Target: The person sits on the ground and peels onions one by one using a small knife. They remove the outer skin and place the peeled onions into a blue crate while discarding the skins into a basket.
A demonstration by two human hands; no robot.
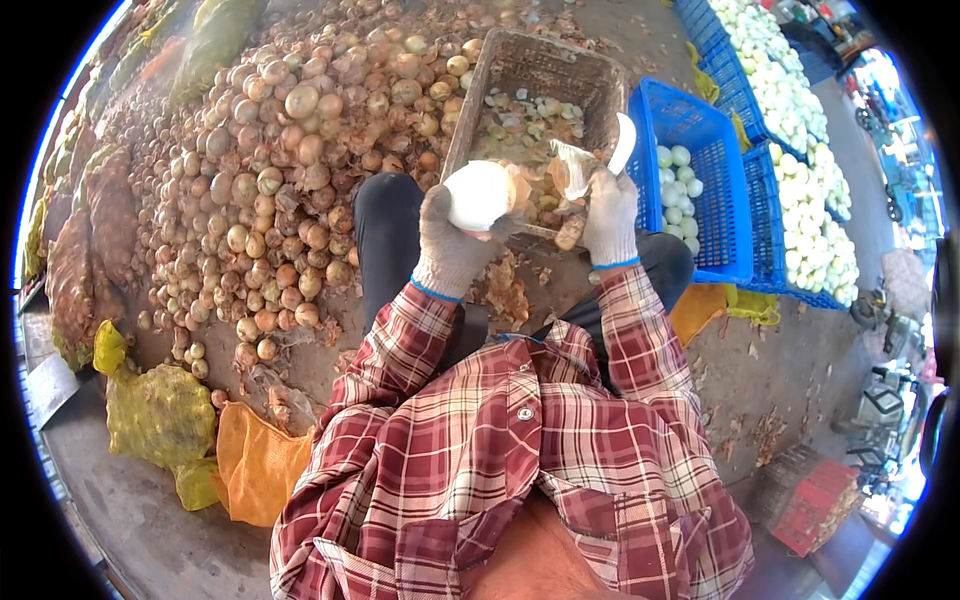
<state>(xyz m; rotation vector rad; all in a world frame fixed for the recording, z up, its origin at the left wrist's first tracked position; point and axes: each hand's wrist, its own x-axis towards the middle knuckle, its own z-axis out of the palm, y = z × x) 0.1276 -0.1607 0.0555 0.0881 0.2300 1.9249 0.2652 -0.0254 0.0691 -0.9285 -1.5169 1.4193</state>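
My left hand (pixel 448 245), in a pale knitted glove with a blue cuff, grips a large white peeled onion (pixel 472 192) with some brown skin on its right side. My right hand (pixel 610 215), gloved the same way, is closed on a knife (pixel 622 142) whose pale blade points up. A loose strip of papery peel (pixel 570 168) is at that hand's left. Both hands are over the near end of a grimy plastic crate (pixel 475 80), which holds peel scraps and trimmings. My knees are either side of it.
A big heap of unpeeled onions (pixel 300 145) covers the left floor, with mesh sacks (pixel 160 420) beside it. A blue crate (pixel 720 230) of peeled onions stands at my right, before more full crates (pixel 810 230). Farther right are a red box (pixel 810 500) and parked vehicles (pixel 890 190).
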